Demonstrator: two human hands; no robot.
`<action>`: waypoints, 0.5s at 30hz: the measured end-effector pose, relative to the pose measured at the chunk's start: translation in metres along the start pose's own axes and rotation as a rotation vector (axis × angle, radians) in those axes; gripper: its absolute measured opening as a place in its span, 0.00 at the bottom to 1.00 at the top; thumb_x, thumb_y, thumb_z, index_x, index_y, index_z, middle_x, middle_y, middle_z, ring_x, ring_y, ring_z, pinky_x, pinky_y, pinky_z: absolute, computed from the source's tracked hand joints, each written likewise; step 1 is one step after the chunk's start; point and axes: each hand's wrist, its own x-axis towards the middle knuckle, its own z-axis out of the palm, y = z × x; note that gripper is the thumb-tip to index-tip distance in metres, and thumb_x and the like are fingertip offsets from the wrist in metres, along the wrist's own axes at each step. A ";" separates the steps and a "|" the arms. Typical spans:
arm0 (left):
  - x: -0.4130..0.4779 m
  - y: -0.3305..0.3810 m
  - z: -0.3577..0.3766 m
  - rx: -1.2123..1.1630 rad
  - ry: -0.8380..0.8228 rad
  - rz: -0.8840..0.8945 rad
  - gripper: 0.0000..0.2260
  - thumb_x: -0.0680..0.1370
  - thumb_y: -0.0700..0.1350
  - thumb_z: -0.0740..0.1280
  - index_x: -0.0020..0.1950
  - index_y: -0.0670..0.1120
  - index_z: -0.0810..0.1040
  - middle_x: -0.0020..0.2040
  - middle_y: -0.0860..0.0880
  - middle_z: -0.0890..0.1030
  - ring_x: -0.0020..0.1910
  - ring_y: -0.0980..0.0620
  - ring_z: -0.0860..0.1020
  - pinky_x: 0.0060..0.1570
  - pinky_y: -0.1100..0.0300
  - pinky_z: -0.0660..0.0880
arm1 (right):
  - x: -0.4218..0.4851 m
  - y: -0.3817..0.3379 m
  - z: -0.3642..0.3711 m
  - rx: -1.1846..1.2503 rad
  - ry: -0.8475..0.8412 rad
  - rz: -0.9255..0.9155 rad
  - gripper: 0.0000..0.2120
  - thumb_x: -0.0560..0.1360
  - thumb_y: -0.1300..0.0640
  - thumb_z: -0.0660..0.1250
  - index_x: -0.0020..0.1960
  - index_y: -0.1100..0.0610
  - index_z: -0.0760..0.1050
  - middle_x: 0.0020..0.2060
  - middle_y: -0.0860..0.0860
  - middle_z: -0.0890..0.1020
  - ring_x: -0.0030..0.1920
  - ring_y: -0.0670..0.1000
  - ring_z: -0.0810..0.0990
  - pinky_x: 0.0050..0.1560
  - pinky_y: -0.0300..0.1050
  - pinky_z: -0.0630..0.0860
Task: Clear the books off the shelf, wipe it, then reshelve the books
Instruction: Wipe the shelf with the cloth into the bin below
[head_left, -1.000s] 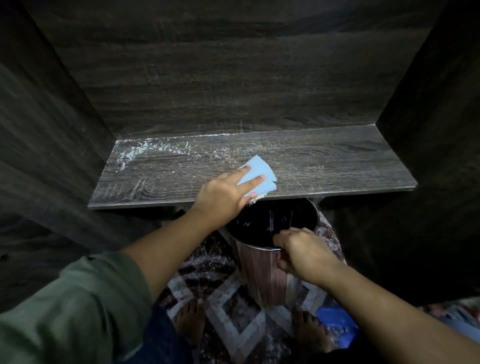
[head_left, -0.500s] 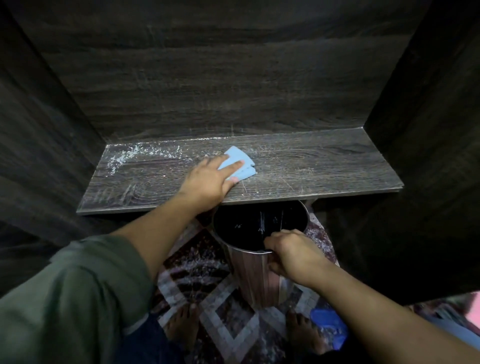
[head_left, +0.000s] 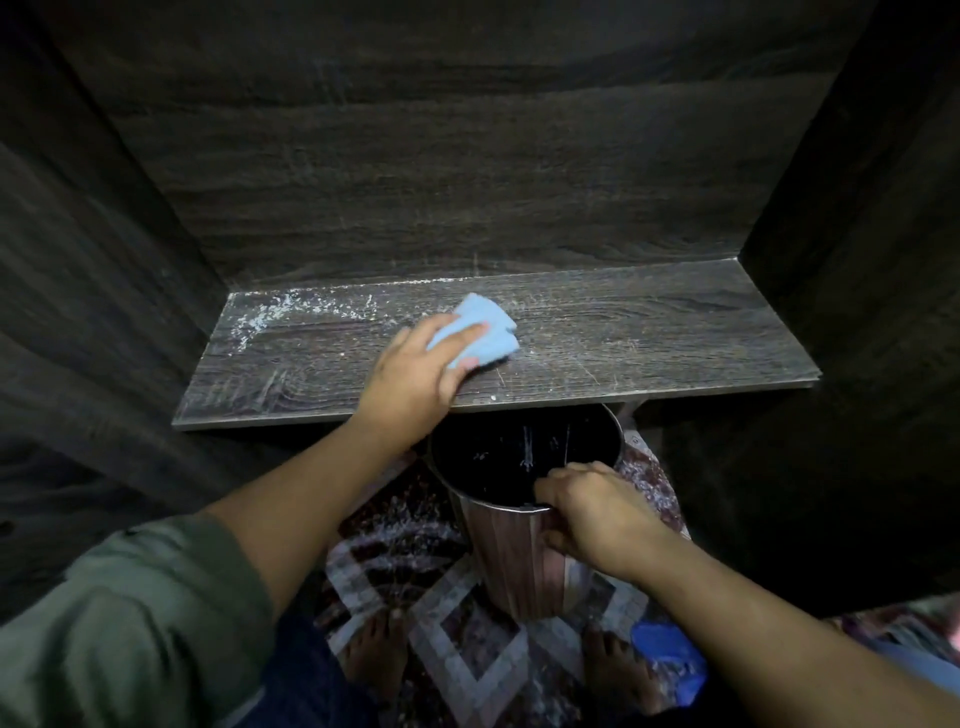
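While the left hand (head_left: 415, 374) presses the folded blue cloth (head_left: 491, 325) down on the shelf (head_left: 649, 343), its fingers (head_left: 462, 335) lie straight across the fabric, not curled round it. The cloth sits about mid-shelf, between back wall and front edge. That shelf is a dark wood-grain board, scratched pale, boxed in by matching back and side panels. White powdery specks (head_left: 270, 317) cluster in the back left corner and trail along the back edge.

Just under the front edge there's the bin (head_left: 519, 561): round, with a thin metal rim and wood-stripe sides, the far part of its mouth tucked beneath the board. Inside it's black, with a few white streaks and flecks on the wall; the bottom is too dark to make out. The right hand (head_left: 592, 509) grips the near rim, fingers hooked over the lip.

Below lies a diamond-patterned rug (head_left: 452, 649) dusted with white flecks, with a blurred blue object (head_left: 665, 660) on it. A green sleeve (head_left: 130, 613) covers the upper left arm.
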 end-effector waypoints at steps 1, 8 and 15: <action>0.006 -0.003 0.001 0.019 -0.047 -0.077 0.20 0.81 0.56 0.56 0.71 0.57 0.72 0.68 0.47 0.72 0.63 0.42 0.71 0.65 0.50 0.68 | 0.001 -0.001 0.000 -0.008 -0.003 0.000 0.13 0.72 0.51 0.67 0.55 0.54 0.75 0.54 0.51 0.79 0.57 0.54 0.74 0.57 0.45 0.65; -0.008 0.014 0.016 0.111 -0.212 -0.026 0.22 0.77 0.63 0.53 0.70 0.62 0.71 0.70 0.51 0.71 0.62 0.43 0.72 0.62 0.44 0.69 | 0.013 -0.005 0.002 -0.012 0.037 0.008 0.11 0.68 0.53 0.69 0.49 0.55 0.76 0.49 0.53 0.81 0.54 0.57 0.77 0.54 0.46 0.69; -0.030 -0.007 -0.019 -0.024 -0.088 0.074 0.18 0.80 0.55 0.57 0.68 0.56 0.75 0.64 0.49 0.76 0.60 0.47 0.73 0.61 0.53 0.70 | 0.021 -0.016 0.007 -0.084 0.110 0.026 0.10 0.67 0.57 0.70 0.48 0.53 0.77 0.45 0.51 0.81 0.51 0.56 0.79 0.51 0.46 0.72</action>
